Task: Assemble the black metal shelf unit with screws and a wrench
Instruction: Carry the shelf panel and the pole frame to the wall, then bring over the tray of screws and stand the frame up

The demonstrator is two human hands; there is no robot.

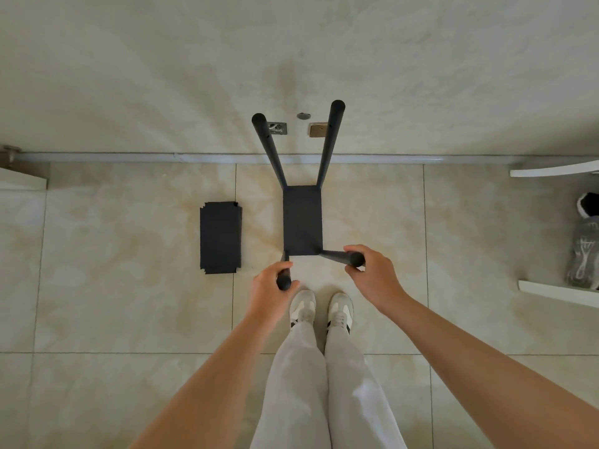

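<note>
A home interior: glossy cream marble-look floor tiles (129, 254), a matching tiled wall (421, 59), a white shelf (557, 170) and grey sneakers (583, 251) beside it.

1. Floor (129, 286): pale beige marbled tiles, thin dark grout lines.
2. Wall (162, 59) on the far side, cream, mottled like the floor; a grey skirting strip (129, 156) runs along its foot.
3. White furniture edge (19, 179), far left, against the wall.
4. White shelf boards (557, 291), right edge; grey shoe (583, 251) lying between them, with a dark item just beyond it, too cropped to identify.
5. Near centre: white trousers (298, 384); white trainers (340, 311) with dark stripes, side by side on the tile.
</note>
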